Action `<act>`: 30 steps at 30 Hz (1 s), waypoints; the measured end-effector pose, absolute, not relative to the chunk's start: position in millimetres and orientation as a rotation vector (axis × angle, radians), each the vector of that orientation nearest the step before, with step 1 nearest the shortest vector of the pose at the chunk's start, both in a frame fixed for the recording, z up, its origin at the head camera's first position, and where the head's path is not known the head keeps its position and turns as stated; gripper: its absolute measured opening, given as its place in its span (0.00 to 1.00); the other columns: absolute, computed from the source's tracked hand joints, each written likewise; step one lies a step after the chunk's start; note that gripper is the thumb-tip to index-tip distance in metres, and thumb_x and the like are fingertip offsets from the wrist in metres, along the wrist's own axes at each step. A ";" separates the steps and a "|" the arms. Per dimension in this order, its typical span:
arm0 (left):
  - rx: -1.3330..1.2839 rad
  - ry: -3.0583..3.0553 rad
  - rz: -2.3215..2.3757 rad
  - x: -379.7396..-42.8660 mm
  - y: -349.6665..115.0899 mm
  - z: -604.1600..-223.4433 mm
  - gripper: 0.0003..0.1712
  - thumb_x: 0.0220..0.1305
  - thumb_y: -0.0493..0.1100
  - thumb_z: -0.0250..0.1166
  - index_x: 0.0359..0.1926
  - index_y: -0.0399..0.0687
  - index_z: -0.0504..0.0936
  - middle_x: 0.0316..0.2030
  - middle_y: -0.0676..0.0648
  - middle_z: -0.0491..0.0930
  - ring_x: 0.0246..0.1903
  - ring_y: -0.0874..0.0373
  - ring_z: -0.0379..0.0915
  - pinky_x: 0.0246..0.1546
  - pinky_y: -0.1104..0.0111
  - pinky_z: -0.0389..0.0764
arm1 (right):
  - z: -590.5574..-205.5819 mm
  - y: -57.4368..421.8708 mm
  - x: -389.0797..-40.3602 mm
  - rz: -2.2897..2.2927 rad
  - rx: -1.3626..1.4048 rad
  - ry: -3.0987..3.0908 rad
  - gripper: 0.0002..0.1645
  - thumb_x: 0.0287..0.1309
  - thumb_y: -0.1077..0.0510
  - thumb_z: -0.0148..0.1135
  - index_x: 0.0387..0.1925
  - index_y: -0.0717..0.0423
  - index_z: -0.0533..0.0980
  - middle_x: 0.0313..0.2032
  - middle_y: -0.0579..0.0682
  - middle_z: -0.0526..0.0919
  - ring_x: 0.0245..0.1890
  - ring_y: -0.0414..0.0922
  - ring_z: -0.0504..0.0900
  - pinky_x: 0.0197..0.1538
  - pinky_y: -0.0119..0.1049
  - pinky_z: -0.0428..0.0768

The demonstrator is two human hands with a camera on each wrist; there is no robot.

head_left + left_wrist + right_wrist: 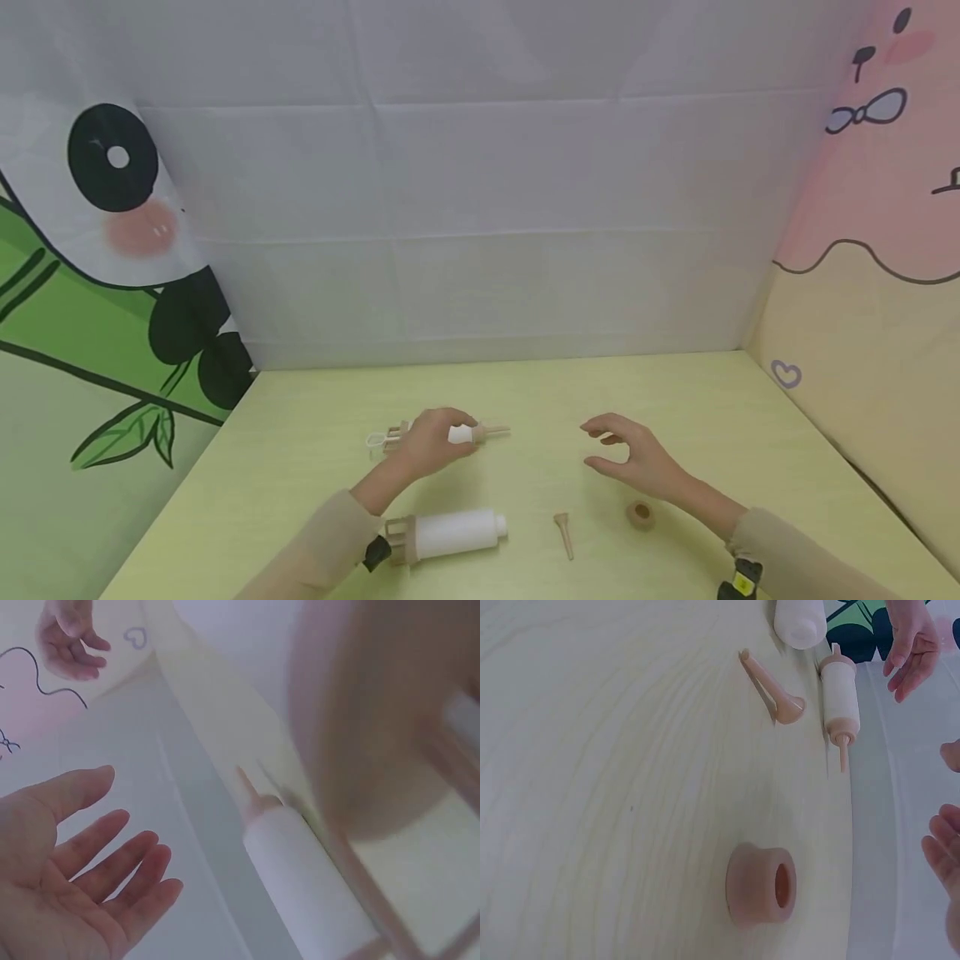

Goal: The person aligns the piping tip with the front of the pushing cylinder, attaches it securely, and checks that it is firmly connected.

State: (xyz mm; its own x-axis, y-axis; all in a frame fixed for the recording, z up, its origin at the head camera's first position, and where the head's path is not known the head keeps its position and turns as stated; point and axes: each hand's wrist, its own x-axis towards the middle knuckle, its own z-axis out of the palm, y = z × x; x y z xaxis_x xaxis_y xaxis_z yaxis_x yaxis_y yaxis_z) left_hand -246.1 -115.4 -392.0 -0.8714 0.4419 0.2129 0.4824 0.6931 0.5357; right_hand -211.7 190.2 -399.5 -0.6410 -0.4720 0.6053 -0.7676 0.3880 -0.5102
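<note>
My left hand [435,437] hovers over the smaller white syringe-like tube [460,434], fingers loosely bent. Seen from the left wrist, that hand [90,862] is apart from the tube [307,885], which has a thin beige nozzle. A pale ring-ended handle [376,440] extends from its left end. Nearer me lies a larger white tube [456,533] with a beige framed end, beside my left sleeve. To the right, my right hand [633,454] is raised with thumb and fingers apart, holding nothing. Below it are a beige ring cap [641,515] and a loose beige cone nozzle [564,533].
Everything lies on a pale yellow wood-grain table [540,392]. A white cloth wall [495,292] closes off the back. Printed cartoon panels stand at the left [97,333] and right [862,350]. A large blurred beige part [375,712] fills the left wrist view's upper right.
</note>
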 end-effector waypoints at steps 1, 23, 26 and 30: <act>-0.798 -2.822 -0.932 -242.2 -109.9 -390.3 0.14 0.52 0.39 0.67 0.41 0.38 0.81 0.42 0.42 0.80 0.44 0.46 0.75 0.44 0.54 0.75 | -400.1 191.6 -210.9 1.131 1.065 -2.301 0.23 0.39 0.73 0.68 0.42 0.66 0.73 0.39 0.57 0.78 0.37 0.55 0.77 0.36 0.45 0.80; -0.898 -2.883 -1.203 -189.5 -26.6 -418.7 0.12 0.48 0.34 0.68 0.37 0.36 0.81 0.33 0.45 0.81 0.31 0.60 0.76 0.33 0.76 0.75 | -444.2 223.6 -206.5 1.226 0.973 -2.544 0.19 0.50 0.63 0.65 0.45 0.62 0.73 0.43 0.57 0.78 0.40 0.52 0.76 0.40 0.42 0.79; -0.881 -2.875 -1.232 -188.2 -19.9 -424.4 0.12 0.48 0.34 0.68 0.36 0.36 0.81 0.33 0.45 0.81 0.30 0.59 0.76 0.32 0.76 0.74 | -457.2 230.8 -209.9 1.252 0.976 -2.551 0.20 0.51 0.61 0.65 0.46 0.61 0.72 0.44 0.58 0.78 0.41 0.51 0.76 0.41 0.41 0.79; -0.851 -2.879 -1.285 -186.5 -12.8 -432.0 0.11 0.48 0.33 0.68 0.36 0.36 0.81 0.33 0.45 0.81 0.30 0.58 0.76 0.31 0.75 0.74 | -463.3 236.6 -208.6 1.289 0.978 -2.544 0.21 0.51 0.60 0.65 0.47 0.62 0.72 0.44 0.57 0.78 0.41 0.50 0.76 0.41 0.40 0.79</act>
